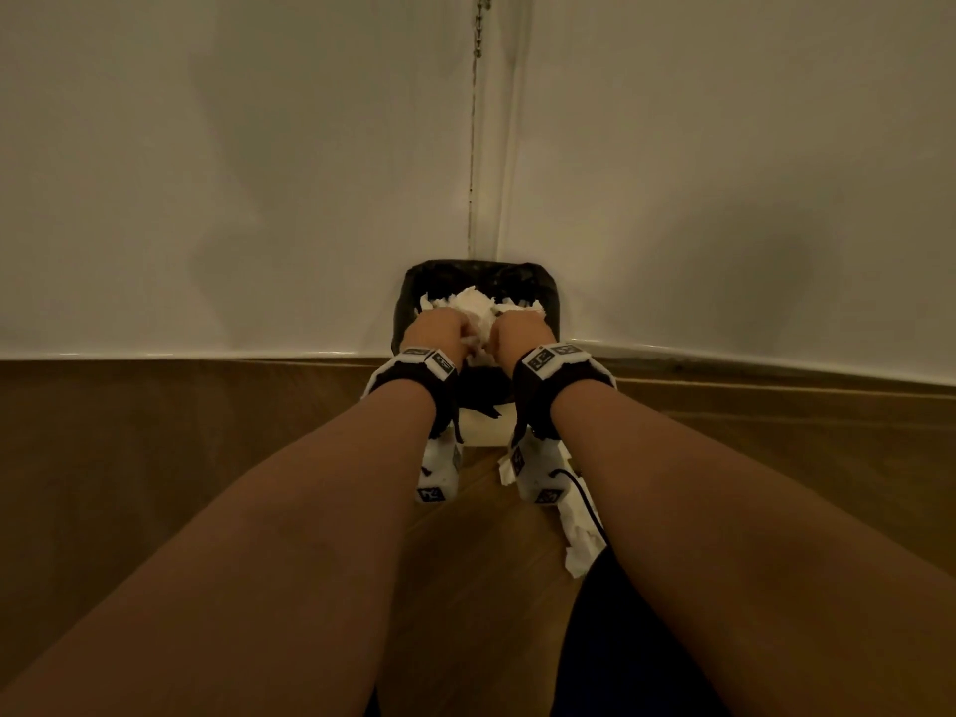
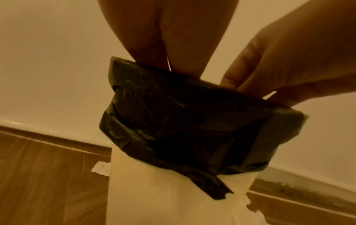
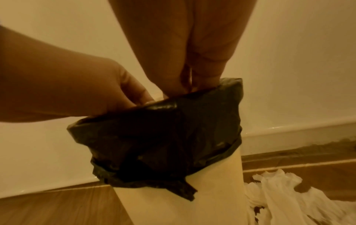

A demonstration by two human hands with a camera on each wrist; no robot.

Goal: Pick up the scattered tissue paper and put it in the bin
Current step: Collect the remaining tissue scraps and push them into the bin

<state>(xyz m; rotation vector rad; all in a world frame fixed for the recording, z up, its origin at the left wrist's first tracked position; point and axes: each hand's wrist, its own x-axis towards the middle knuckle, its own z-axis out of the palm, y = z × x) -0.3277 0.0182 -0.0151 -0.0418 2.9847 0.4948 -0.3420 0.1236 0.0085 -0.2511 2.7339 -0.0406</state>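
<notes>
Reaching forward from the head view, the left hand point(image 1: 433, 328) and right hand point(image 1: 520, 331) curl into tissue paper point(image 1: 478, 305) heaped in the bin point(image 1: 549, 302), which stands in the wall corner. Left wrist view: fingers vanish behind the black liner point(image 2: 183, 121). Right wrist view: loose tissue point(image 3: 285, 196) lies beside the bin's base, whether each hand's fingers clasp paper is hidden.

Wall point(image 1: 233, 173): plain white, straight ahead of the hands, meeting a second wall in a corner seam beyond them.
Skirting point(image 1: 155, 349): glossy white strip at the wall's foot, left and right of the hands.
Floor point(image 1: 155, 458): brown wood-grain boards, below the hands.
Bead chain point(image 1: 483, 12): hangs high above the hands, by the corner.
</notes>
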